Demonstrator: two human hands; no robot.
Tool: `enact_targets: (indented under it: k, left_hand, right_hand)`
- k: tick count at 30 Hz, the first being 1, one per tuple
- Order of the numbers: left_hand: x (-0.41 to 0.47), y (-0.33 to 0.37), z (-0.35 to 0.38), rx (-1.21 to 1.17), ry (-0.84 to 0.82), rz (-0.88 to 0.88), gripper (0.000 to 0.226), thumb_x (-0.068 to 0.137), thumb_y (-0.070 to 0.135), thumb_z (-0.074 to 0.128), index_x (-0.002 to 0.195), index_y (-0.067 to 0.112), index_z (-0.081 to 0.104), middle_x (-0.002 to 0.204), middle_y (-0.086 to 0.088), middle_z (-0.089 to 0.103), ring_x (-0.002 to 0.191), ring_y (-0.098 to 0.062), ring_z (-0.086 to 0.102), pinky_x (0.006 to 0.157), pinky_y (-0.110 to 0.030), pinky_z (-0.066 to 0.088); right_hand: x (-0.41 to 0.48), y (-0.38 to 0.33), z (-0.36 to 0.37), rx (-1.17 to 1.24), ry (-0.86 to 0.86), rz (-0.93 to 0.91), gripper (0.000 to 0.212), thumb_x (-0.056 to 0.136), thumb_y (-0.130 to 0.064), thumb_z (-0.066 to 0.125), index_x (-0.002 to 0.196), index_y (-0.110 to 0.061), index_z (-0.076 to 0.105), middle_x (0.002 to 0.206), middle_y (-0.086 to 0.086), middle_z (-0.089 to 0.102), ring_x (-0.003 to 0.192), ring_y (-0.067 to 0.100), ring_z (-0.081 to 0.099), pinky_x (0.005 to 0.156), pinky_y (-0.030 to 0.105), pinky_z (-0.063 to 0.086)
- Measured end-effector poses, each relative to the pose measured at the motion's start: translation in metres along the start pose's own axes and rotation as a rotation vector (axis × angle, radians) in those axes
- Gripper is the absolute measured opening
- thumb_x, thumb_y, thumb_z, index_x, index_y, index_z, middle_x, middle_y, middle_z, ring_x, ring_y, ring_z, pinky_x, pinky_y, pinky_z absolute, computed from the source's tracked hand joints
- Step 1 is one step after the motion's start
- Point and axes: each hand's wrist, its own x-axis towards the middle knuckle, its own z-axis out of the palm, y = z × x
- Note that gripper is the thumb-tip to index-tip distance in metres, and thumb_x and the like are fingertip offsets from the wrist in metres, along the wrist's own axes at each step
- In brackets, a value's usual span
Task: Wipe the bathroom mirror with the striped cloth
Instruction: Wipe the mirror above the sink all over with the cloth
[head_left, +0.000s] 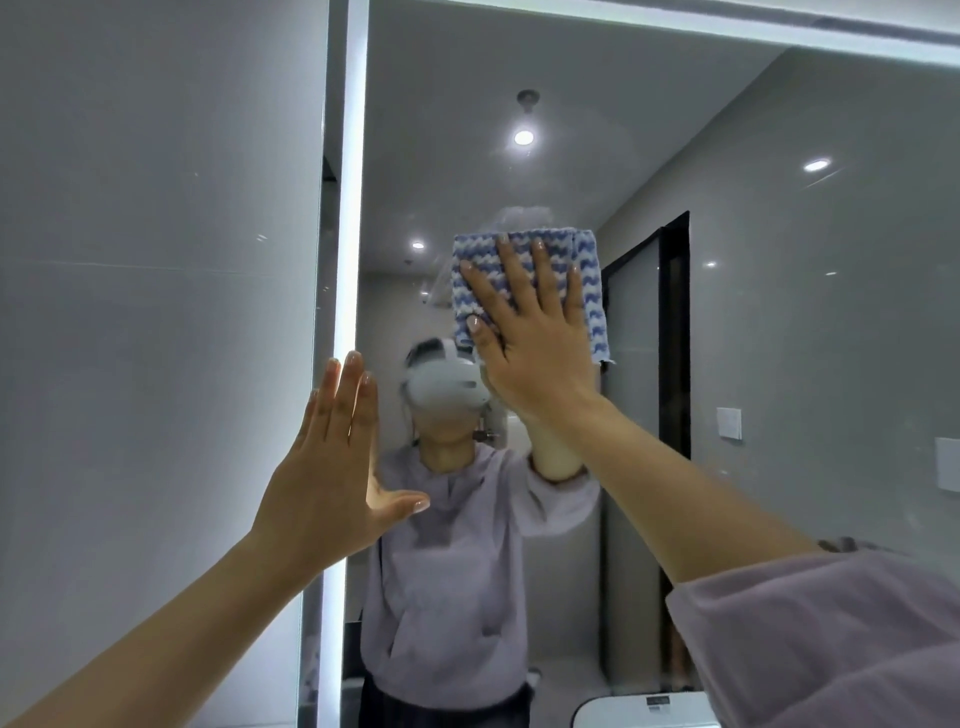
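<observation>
Right hand (530, 343): raised, palm to the glass, fingers straight and spread wide, thumb out to the side; it presses flat on the striped cloth, pinching nothing
Striped cloth (591, 296): folded blue-and-white wavy-striped pad, held between the right palm and the bathroom mirror; it shows past the fingertips above, beyond the little finger and beside the thumb, with one lower corner hanging free near the wrist
Bathroom mirror (753, 234): large wall glass straight ahead of both palms; a faint hazy smear (519, 213) lies just above the right fingertips
Left hand (327, 478): raised, lower than the right hand and well apart from it, palm towards the glass; four fingers straight and pressed together, thumb stuck out sideways; it holds nothing, and I cannot tell whether it touches the surface
Lit strip (349, 208): bright white vertical band at the mirror's edge, running up from behind the left fingertips
Wall tile (156, 260): glossy grey, on the outer side of the left hand
Sleeve (831, 639): pale lilac, pushed back below the right forearm
Reflection: a person in a lilac hoodie (452, 571) wearing a white headset (447, 387), seen between the two hands; ceiling lights above the right hand; a dark door frame (675, 338) beyond the cloth's outer side
</observation>
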Motion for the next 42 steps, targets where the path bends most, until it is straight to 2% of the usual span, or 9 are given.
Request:
enact_targets:
  k: [4, 9, 15, 19, 23, 28, 31, 35, 42]
  left_hand:
    - [0.0, 0.001, -0.002, -0.014, -0.015, -0.008, 0.121, 0.068, 0.085, 0.029, 0.148, -0.004, 0.008, 0.158, -0.019, 0.001, 0.146, -0.033, -0.002, 0.118, -0.03, -0.008]
    - [0.001, 0.001, -0.003, -0.025, -0.025, -0.008, 0.121, 0.068, 0.086, 0.026, 0.148, -0.002, 0.006, 0.158, -0.017, -0.002, 0.146, -0.032, -0.004, 0.117, -0.029, -0.011]
    - [0.001, 0.001, -0.002, -0.025, -0.006, 0.001, 0.121, 0.067, 0.086, 0.03, 0.149, -0.001, 0.006, 0.159, -0.017, -0.002, 0.146, -0.031, -0.003, 0.118, -0.029, -0.009]
    - [0.0, 0.002, -0.005, 0.0, -0.017, -0.001, 0.12, 0.068, 0.083, 0.03, 0.147, -0.005, 0.01, 0.158, -0.02, 0.003, 0.146, -0.034, 0.0, 0.118, -0.029, -0.008]
    - [0.0, 0.002, -0.005, 0.009, -0.015, -0.006, 0.119, 0.069, 0.083, 0.03, 0.147, -0.005, 0.01, 0.158, -0.02, 0.003, 0.146, -0.034, 0.0, 0.118, -0.03, -0.008]
    - [-0.001, 0.001, -0.003, 0.021, -0.005, 0.001, 0.119, 0.069, 0.083, 0.03, 0.147, -0.004, 0.008, 0.158, -0.019, 0.0, 0.146, -0.034, -0.001, 0.118, -0.033, -0.005]
    - [-0.001, 0.001, -0.003, 0.014, -0.008, -0.002, 0.121, 0.068, 0.084, 0.03, 0.148, -0.003, 0.005, 0.158, -0.018, -0.002, 0.146, -0.033, -0.003, 0.118, -0.034, -0.002]
    - [-0.001, 0.002, -0.003, -0.019, -0.013, -0.014, 0.122, 0.067, 0.086, 0.03, 0.149, -0.001, 0.005, 0.159, -0.016, -0.001, 0.146, -0.031, -0.002, 0.118, -0.031, -0.006]
    - [0.0, 0.001, -0.003, -0.039, -0.024, -0.015, 0.119, 0.068, 0.086, 0.029, 0.148, -0.002, 0.013, 0.158, -0.017, 0.006, 0.146, -0.03, 0.002, 0.118, -0.028, -0.008]
  right_hand:
    - [-0.035, -0.008, 0.003, 0.0, -0.044, -0.184, 0.054, 0.099, -0.047, 0.022, 0.151, -0.034, 0.02, 0.161, 0.004, 0.013, 0.148, 0.031, 0.004, 0.117, 0.057, 0.008]
    - [-0.072, -0.024, 0.007, 0.024, -0.116, -0.29, 0.053, 0.1, -0.046, 0.022, 0.151, -0.034, 0.02, 0.161, 0.003, 0.011, 0.148, 0.031, 0.002, 0.117, 0.057, 0.005]
    - [-0.029, -0.025, 0.002, -0.023, -0.151, -0.37, 0.053, 0.099, -0.047, 0.016, 0.15, -0.036, 0.019, 0.161, 0.001, 0.013, 0.148, 0.028, 0.005, 0.118, 0.055, 0.005]
    - [0.012, -0.014, -0.008, -0.051, -0.116, -0.251, 0.052, 0.099, -0.047, 0.015, 0.151, -0.038, 0.014, 0.162, -0.001, 0.008, 0.149, 0.027, 0.001, 0.118, 0.053, 0.0]
    - [0.029, 0.029, -0.015, -0.034, -0.075, 0.05, 0.052, 0.102, -0.047, 0.015, 0.151, -0.039, 0.0, 0.162, -0.001, -0.009, 0.148, 0.025, -0.012, 0.116, 0.048, -0.014]
    - [0.013, 0.026, -0.015, 0.073, -0.05, 0.333, 0.053, 0.102, -0.043, 0.017, 0.151, -0.036, -0.002, 0.161, 0.0, -0.01, 0.147, 0.026, -0.014, 0.117, 0.052, -0.011]
    - [-0.003, -0.001, -0.008, -0.003, -0.058, 0.178, 0.056, 0.1, -0.046, 0.013, 0.151, -0.033, -0.005, 0.161, 0.004, -0.01, 0.147, 0.031, -0.012, 0.116, 0.057, -0.006]
    - [-0.006, -0.039, 0.0, -0.019, -0.112, -0.119, 0.056, 0.097, -0.048, 0.009, 0.152, -0.036, 0.01, 0.162, 0.001, 0.003, 0.148, 0.03, -0.003, 0.116, 0.057, 0.0]
    - [0.039, -0.043, -0.01, -0.024, -0.146, -0.264, 0.054, 0.101, -0.047, 0.019, 0.152, -0.037, 0.005, 0.162, -0.003, -0.003, 0.148, 0.026, -0.009, 0.118, 0.052, -0.006]
